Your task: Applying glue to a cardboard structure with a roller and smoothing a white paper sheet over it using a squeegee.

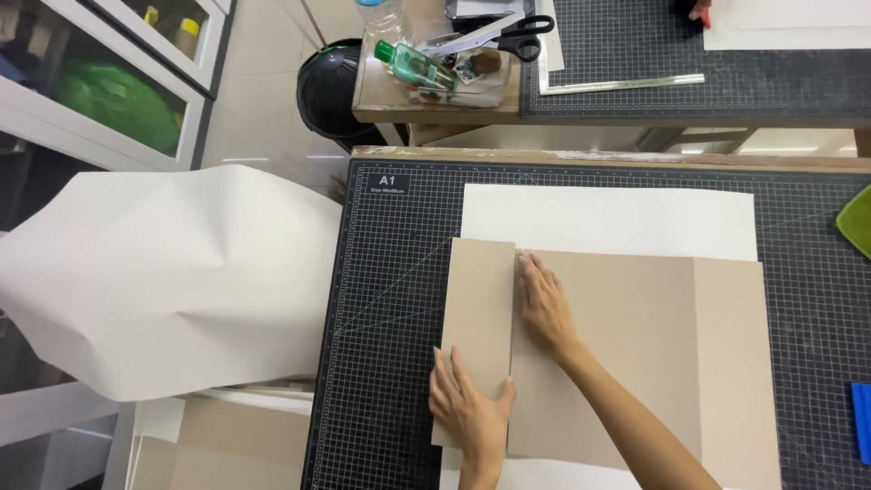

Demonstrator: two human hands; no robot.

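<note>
Head view: the left hand [472,408] lies flat, fingers spread, gripping nothing, on a narrow grey board strip [479,313] at its near end. The right hand [544,304] presses flat, fingers together, on the wider grey board [635,345] just beside it, both boards on white paper [608,218] over the black cutting mat [381,299].

— What did you have your work on?

— Your bench [581,156] carried a black gridded cutting mat [381,299]. A white sheet [608,220] lay flat on the mat, grey boards over its near part.

— And the table behind?

— That wooden table [426,107] bore a second dark mat [635,45], a metal ruler [626,84], black-handled scissors [490,34] and a green bottle [413,63] on its side.
</note>
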